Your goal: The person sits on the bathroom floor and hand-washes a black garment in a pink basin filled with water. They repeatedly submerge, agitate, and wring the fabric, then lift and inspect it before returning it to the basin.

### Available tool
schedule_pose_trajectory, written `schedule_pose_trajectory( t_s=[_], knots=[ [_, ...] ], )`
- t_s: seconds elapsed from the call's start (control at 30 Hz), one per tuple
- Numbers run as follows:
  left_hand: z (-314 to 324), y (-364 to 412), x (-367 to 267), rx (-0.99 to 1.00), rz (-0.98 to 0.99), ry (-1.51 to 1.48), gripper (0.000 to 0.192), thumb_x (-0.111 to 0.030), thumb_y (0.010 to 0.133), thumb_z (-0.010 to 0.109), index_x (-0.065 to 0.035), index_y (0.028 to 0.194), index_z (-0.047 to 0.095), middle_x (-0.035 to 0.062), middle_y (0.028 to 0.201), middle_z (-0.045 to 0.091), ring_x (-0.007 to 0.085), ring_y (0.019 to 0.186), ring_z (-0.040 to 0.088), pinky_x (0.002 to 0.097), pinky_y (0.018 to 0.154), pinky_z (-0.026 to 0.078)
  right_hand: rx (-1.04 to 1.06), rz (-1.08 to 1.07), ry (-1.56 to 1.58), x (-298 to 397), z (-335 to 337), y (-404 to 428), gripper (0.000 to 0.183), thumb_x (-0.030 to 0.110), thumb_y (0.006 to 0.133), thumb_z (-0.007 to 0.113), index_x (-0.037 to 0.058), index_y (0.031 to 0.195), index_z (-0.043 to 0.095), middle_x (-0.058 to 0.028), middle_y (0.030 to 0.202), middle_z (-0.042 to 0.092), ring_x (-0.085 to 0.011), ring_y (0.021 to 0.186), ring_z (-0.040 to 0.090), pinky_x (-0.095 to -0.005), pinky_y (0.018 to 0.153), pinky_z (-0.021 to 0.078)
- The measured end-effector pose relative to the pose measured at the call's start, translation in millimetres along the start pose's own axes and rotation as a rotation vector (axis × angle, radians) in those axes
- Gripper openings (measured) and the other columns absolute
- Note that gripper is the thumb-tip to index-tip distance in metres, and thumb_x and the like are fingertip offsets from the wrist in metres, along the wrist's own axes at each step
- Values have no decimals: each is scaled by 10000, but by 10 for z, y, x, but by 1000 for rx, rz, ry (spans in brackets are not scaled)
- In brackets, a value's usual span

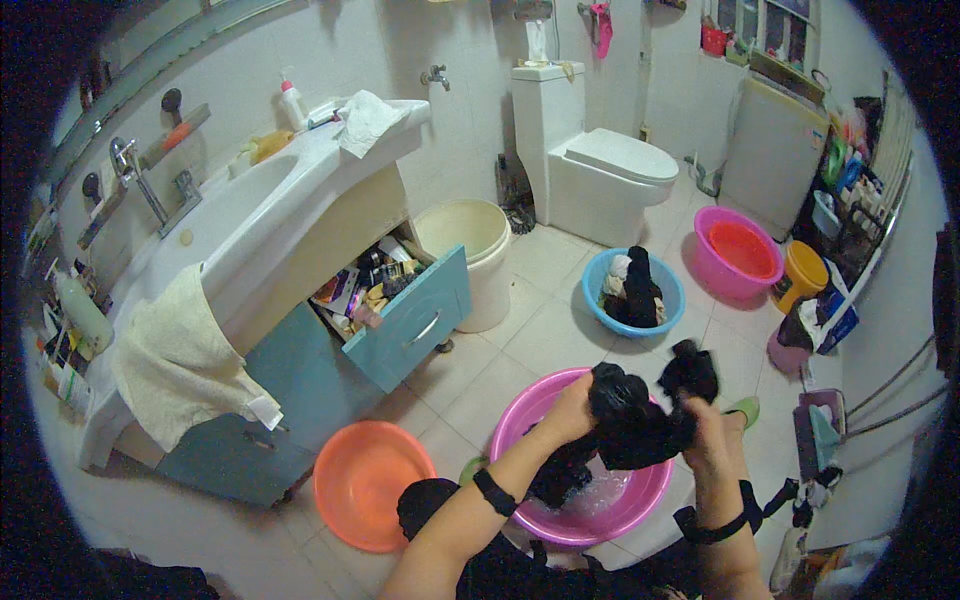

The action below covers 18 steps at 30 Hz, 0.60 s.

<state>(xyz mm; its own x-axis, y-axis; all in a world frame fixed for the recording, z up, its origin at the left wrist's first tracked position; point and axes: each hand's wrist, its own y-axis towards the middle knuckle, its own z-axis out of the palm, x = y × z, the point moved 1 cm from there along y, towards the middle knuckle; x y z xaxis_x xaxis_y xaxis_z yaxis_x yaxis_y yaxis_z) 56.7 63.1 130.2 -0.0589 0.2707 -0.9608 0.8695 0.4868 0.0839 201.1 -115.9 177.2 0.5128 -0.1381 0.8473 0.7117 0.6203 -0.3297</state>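
Both my hands grip a bunched black cloth garment point(645, 435) above a pink plastic basin point(517, 397). My left hand point(574, 409) is closed on its left part, over the basin. At its right end, my right hand point(701, 431) holds the cloth near the basin's right rim, and a bundle of it sticks up past the fingers. Below, more black cloth point(559, 476) lies in sudsy water point(604, 491) in the basin. Part of the basin is hidden by my forearms and the garment.
An orange basin point(367, 480) stands left, a blue basin point(592, 300) with black and white clothes ahead, a pink basin point(705, 255) with a red one inside farther right. A blue drawer point(405, 322) juts out beside a white bucket point(487, 292). A toilet point(600, 187) stands behind.
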Motion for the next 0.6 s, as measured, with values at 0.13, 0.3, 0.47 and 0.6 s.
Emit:
schedule_pose_trajectory(
  t_s=[0.13,0.3,0.47,0.6],
  knots=[
    [208,-102,293,46,-313,547,766,-294,747,751,-8,1361,394,248,1284,525,369,1206,510,421,1021,408,199,-80,-361,-521,-117,104,506,-1,727,669,56,1215,550,-56,1068,651,-198,975,610,-322,859,491],
    [326,-203,443,191,-182,438,795,-253,758,729,16,1402,350,258,1359,460,372,1252,464,429,1060,367,88,19,-466,-1053,-409,252,515,-58,725,639,80,1209,534,-60,1080,631,-215,968,613,-347,879,493],
    [348,-264,465,234,-194,442,669,-287,797,700,6,1343,449,250,1335,492,369,1256,463,418,1069,361,-26,162,-329,-1447,-695,212,551,-73,693,635,87,1208,526,-67,1042,628,-243,908,630,-395,798,530],
    [367,-300,438,162,-205,417,648,-281,806,691,9,1335,451,250,1312,508,374,1231,482,427,1059,371,-127,229,-271,-1687,-851,199,585,-133,642,676,64,1177,545,-84,1027,655,-251,909,643,-381,793,533]
  ],
)
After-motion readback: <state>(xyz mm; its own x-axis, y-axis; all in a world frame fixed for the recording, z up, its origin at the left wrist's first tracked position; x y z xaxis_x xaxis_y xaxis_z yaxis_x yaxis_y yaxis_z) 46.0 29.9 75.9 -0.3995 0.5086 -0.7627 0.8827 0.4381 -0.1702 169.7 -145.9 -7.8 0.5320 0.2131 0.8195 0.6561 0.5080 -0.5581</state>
